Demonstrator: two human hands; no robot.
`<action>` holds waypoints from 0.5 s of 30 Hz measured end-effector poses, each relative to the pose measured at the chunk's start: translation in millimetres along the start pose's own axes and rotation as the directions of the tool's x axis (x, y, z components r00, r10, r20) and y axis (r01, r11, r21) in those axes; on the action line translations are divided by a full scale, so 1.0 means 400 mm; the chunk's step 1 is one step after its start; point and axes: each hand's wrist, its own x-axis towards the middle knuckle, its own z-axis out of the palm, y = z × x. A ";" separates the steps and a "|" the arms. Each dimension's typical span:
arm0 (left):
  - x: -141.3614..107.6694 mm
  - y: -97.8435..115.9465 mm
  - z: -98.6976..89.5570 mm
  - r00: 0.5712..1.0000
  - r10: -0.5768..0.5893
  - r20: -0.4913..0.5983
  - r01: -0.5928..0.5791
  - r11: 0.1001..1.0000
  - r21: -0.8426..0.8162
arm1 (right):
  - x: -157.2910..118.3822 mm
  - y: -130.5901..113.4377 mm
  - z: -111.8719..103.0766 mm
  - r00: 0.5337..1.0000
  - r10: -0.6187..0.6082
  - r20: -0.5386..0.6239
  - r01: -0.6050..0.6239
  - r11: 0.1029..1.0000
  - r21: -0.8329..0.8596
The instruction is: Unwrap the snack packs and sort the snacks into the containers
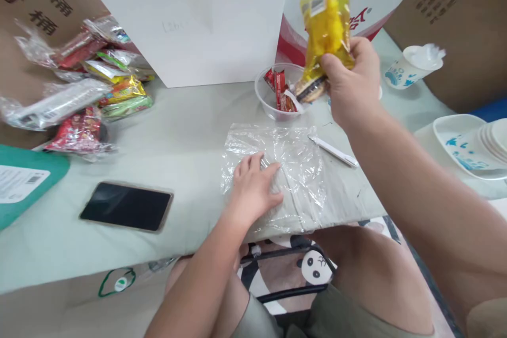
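My right hand (354, 76) pinches a yellow snack packet (327, 29) by its lower end and holds it up in front of the white boxes. Below the packet stands a clear round bowl (264, 100) with red-wrapped sticks (279, 87) and a brown and cream item in it. My left hand (255, 187) lies with spread fingers on a clear plastic bag (301, 169), flat near the table's front edge. A white cutter-like tool (335, 151) rests at the bag's right side.
A pile of wrapped snacks (91, 84) is at the left, with a phone (127, 206) and a green package (27, 185) nearer me. White boxes (198, 26) line the back. On the right are a paper cup (412, 67) and a tray (443, 142) holding stacked cups.
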 end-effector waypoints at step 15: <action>0.001 0.000 -0.001 1.000 -0.007 0.018 0.008 1.000 -0.019 | 0.065 -0.090 0.063 0.953 0.256 0.161 -0.146 0.855 -0.497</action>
